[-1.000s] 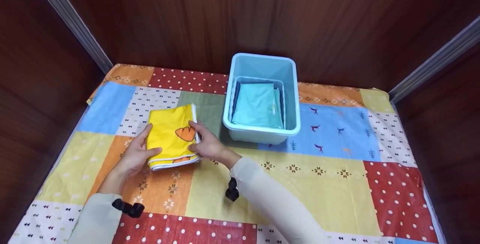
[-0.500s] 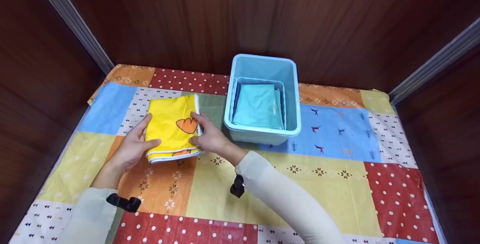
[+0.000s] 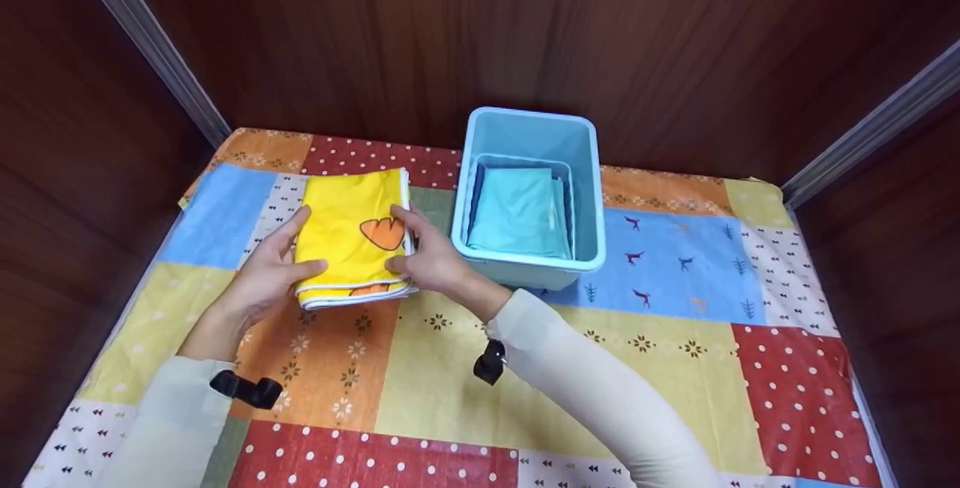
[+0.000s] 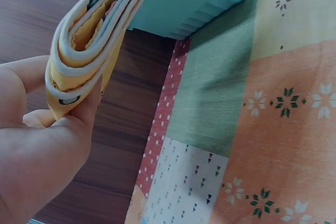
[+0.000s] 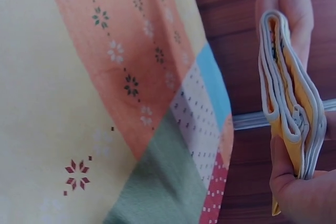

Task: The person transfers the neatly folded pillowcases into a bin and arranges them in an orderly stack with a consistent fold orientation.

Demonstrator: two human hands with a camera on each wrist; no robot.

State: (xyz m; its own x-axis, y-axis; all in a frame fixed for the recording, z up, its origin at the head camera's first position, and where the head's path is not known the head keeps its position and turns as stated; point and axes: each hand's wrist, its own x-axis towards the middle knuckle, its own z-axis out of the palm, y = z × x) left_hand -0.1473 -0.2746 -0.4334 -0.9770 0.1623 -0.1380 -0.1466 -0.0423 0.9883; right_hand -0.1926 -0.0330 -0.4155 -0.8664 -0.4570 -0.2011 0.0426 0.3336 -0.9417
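A folded yellow cloth [image 3: 349, 226] with white edging and an orange carrot print is held up over the table, left of the bin. My left hand [image 3: 266, 274] grips its left side, thumb on the face toward me and fingers behind. On the opposite side, my right hand [image 3: 439, 255] pinches the edge beside the carrot. Stacked layers with white borders show at the end of the cloth [image 4: 79, 59] in the left wrist view. From the right wrist, the same cloth [image 5: 289, 98] appears as a thick, multi-layered fold.
A light blue plastic bin [image 3: 532, 136] stands at the back middle. Inside it sits a smaller inner container with a folded turquoise cloth [image 3: 514, 211] and a darker edge beside it. A patchwork tablecloth [image 3: 660, 390] covers the table, enclosed by dark wood panels [image 3: 525, 31].
Both hands have lifted the yellow cloth farther up and away from me, with a slight shift to the right. The bin and its contents stay put.
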